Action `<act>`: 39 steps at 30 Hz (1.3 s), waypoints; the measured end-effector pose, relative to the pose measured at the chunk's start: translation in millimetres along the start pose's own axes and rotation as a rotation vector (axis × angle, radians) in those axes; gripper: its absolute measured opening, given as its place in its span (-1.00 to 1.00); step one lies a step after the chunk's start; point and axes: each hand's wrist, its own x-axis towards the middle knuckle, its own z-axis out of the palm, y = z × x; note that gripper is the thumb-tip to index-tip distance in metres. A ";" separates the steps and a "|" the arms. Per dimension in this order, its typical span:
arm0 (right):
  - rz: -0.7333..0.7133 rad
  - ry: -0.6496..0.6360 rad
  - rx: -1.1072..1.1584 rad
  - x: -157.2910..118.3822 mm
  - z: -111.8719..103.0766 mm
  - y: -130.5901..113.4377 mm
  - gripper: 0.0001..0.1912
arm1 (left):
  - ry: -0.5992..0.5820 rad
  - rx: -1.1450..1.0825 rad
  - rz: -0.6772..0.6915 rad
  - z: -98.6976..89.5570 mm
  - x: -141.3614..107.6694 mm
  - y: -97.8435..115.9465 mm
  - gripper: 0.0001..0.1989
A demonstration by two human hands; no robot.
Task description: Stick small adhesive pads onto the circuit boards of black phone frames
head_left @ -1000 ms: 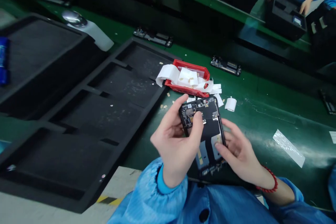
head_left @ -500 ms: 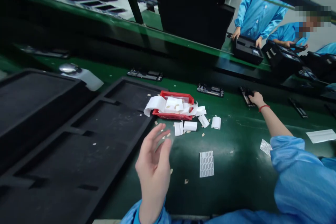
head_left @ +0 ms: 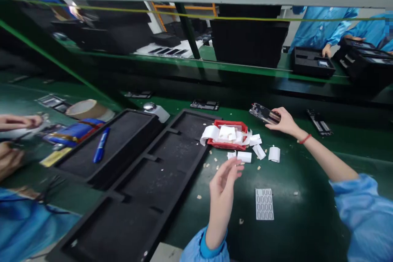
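Note:
My right hand (head_left: 285,123), with a red band at its wrist, grips an opened phone body (head_left: 264,114) by its right end. Its circuit board and metal parts show, and it is tilted above the green bench. My left hand (head_left: 221,186) hovers in front of a red bin (head_left: 227,145). Its fingers are loosely curved and apart, with nothing visible between them. White paper pieces (head_left: 227,133) fill the bin and spill out beside it. Nearer to me, a sheet of grey ring-shaped stickers (head_left: 264,204) lies on the green bench (head_left: 288,225).
A long black compartment tray (head_left: 135,208) stands left of my hands. Beside it, a blue marker (head_left: 100,147) rests on a black block (head_left: 123,139). More phone bodies lie along the back, one at right (head_left: 319,123). A co-worker's hands (head_left: 21,123) are at far left.
My right hand has raised the phone body off the bench and brought it nearer the bin. The view has swung left, bringing in the marker and a co-worker's hands. My left hand stays free.

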 end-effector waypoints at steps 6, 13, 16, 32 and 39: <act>-0.182 -0.005 0.134 -123.7 11.2 -89.7 -0.15 | 0.059 -0.128 0.103 19.2 -6.9 0.4 -0.47; -0.292 0.118 0.399 -139.3 0.2 -143.5 -0.67 | 0.095 0.067 0.328 17.8 -30.8 16.5 -0.59; -0.291 0.125 0.517 -129.4 -2.4 -159.4 -0.95 | 0.116 0.192 0.470 15.6 -35.8 21.5 -0.73; -0.695 0.195 0.424 -119.2 -10.7 -172.5 -0.91 | 0.099 0.297 0.678 0.4 -36.3 27.8 -0.90; -0.478 0.060 0.554 -118.8 -11.9 -175.7 -0.94 | 0.091 0.349 0.712 -0.6 -37.2 29.7 -0.86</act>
